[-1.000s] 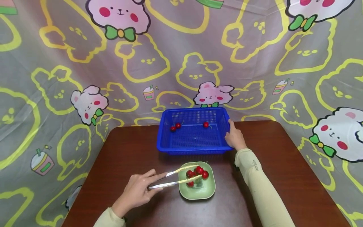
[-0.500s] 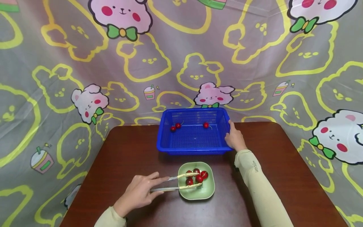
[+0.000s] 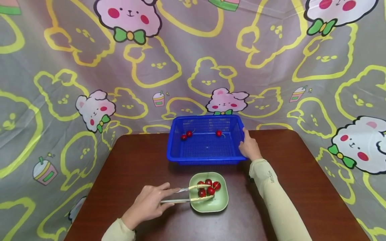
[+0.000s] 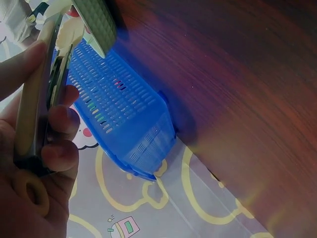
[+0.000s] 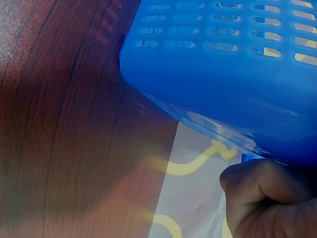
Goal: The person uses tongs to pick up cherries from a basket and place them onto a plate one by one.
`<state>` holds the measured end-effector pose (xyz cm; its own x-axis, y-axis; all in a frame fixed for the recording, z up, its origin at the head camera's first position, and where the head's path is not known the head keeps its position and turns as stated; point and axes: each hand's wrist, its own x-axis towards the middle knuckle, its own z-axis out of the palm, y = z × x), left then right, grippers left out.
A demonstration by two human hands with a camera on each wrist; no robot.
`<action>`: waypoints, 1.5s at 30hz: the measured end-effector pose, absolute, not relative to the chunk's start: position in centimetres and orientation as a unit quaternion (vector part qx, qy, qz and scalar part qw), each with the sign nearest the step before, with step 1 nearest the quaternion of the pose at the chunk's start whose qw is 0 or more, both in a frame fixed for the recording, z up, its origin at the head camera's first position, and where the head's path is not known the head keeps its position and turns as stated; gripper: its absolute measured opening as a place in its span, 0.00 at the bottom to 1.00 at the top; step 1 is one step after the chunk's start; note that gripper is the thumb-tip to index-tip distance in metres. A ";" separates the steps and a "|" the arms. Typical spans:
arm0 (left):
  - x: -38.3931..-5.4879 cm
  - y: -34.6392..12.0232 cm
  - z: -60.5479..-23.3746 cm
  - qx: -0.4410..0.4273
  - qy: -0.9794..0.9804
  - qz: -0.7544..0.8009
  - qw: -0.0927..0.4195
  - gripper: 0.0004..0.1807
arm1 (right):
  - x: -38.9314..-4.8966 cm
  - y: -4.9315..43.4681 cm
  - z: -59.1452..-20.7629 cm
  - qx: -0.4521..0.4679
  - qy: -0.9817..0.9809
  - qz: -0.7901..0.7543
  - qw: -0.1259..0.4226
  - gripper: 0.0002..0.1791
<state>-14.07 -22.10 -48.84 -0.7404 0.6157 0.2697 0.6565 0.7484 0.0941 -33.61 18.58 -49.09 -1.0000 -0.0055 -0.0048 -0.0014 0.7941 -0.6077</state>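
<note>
My left hand (image 3: 150, 203) grips a pair of tongs (image 3: 178, 201) with metal arms and cream tips. The tips reach over a small green square bowl (image 3: 221, 201), one on each side of some cherries (image 3: 210, 191). Several red cherries sit together in the bowl. In the left wrist view, thumb and fingers wrap the tongs' handle (image 4: 37, 99). My right hand (image 3: 250, 146) grips the right rim of a blue plastic basket (image 3: 207, 158). Inside the basket lie two cherries (image 3: 186, 135) at the left and one cherry (image 3: 218, 133) with a stem at the right.
The basket stands at the back of a dark brown wooden table (image 3: 141, 157), close to a patterned cloth (image 3: 169, 73) that hangs behind and at both sides. The bowl stands in front of the basket, between the two forearms.
The tongs have dropped lower into the bowl and drawn slightly toward the left, their tips closer together. Cherries in the bowl have shifted. The right hand stays on the basket rim.
</note>
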 end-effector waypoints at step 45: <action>-14.9 -22.4 -47.1 -0.272 -0.921 -0.215 0.176 0.43 | -33.7 18.6 -49.2 -0.001 0.948 -0.319 -0.001 0.38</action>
